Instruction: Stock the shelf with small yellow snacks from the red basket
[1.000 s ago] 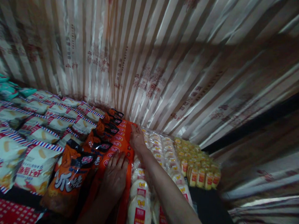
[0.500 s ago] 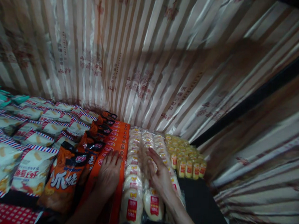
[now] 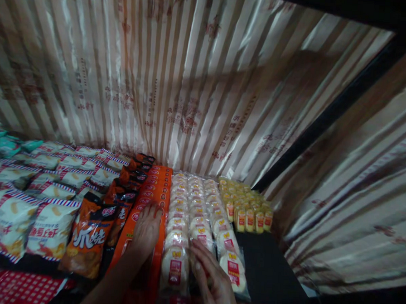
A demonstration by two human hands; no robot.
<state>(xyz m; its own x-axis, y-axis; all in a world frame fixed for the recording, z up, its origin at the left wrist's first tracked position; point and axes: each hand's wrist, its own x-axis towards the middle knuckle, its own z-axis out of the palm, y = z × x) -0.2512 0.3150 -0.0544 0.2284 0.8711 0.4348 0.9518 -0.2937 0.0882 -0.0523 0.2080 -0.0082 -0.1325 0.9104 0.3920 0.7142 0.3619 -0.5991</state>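
Striped, crinkled sheeting (image 3: pixel 189 78) backs your black shelf (image 3: pixel 268 264).
Your glossy orange flat packets (image 3: pixel 165 200) form a long row pointing toward the sheeting; your left hand (image 3: pixel 147 228) lies on them, fingers nearly together. Right of them, round white crackers in clear plastic (image 3: pixel 176 241) run alongside; your right hand (image 3: pixel 213 279) curves over the middle row's near end, its pinch unclear.

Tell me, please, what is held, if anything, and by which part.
The left hand rests on orange packs; whether the right hand holds a white pack cannot be told.
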